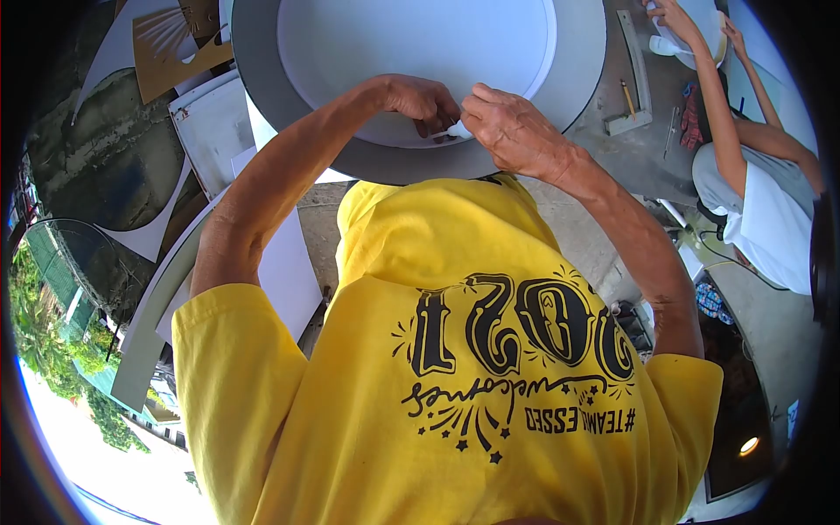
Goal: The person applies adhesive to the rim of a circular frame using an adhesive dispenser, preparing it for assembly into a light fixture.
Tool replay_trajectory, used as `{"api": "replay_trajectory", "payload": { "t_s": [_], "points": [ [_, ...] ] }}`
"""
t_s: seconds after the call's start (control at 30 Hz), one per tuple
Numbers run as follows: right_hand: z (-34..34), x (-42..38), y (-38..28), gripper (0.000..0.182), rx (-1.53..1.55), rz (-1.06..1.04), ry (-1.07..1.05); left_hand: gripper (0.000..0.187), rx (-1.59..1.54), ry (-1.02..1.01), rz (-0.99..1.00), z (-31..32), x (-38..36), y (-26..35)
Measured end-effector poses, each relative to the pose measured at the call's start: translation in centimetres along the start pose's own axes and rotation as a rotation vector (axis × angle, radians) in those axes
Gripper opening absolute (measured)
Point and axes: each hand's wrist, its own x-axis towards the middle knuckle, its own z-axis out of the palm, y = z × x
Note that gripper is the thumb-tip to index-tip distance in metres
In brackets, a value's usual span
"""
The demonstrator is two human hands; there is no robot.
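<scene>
**Both hands at the disc's rim**

I see my left hand (420, 101) and right hand (512, 131) pinched together on a small white piece (458, 129) — fingers curled closed around it — at the near inner edge of the round grey-and-white disc (420, 52).

Two hands (472, 118), one round panel (420, 44)

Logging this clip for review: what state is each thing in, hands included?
left hand: fingers curled, resting on the round panel's inner edge
right hand: closed on the small white piece
small white piece: pinched between both hands
round panel: flat, grey rim, white centre
co-worker's hand: on a white object, separate work
pencil: lying unused on the floor
</scene>
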Motion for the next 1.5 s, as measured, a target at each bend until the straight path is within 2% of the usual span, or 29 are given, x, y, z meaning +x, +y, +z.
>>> {"api": "replay_trajectory", "payload": {
  "t_s": [0.23,0.37,0.43,0.5,0.53,0.6,0.8,1.5],
  "points": [
    [-0.1,-0.1,0.5,0.007,-0.024,-0.007,-0.011,0.017,0.02,-0.036,0.02,0.0,-0.1,0.2],
    [-0.2,-0.2,1.0,0.007,-0.048,-0.019,-0.013,0.02,-0.048,0.017,0.044,0.5,-0.2,0.2],
    [-0.1,-0.3,1.3,0.013,-0.065,-0.041,0.034,0.023,-0.081,0.021,0.049,0.4,0.1,-0.3],
    [0.0,-0.4,1.7,0.014,-0.067,-0.038,0.033,0.034,-0.019,-0.013,0.061,0.1,0.2,-0.3],
    [0.0,-0.4,1.9,0.015,-0.068,-0.035,0.034,0.034,-0.02,-0.013,0.061,0.2,0.1,-0.3],
    [-0.2,-0.5,2.2,0.016,-0.091,-0.039,0.019,0.046,-0.078,0.047,0.012,0.3,0.1,-0.3],
    [-1.0,-0.6,3.0,0.01,-0.105,-0.021,-0.054,0.057,-0.063,0.013,-0.019,0.1,0.3,-0.4],
    [-3.2,-0.8,4.7,0.014,-0.218,-0.033,-0.125,0.06,0.003,0.011,-0.047,0.2,-0.1,0.5]
  ]
}}
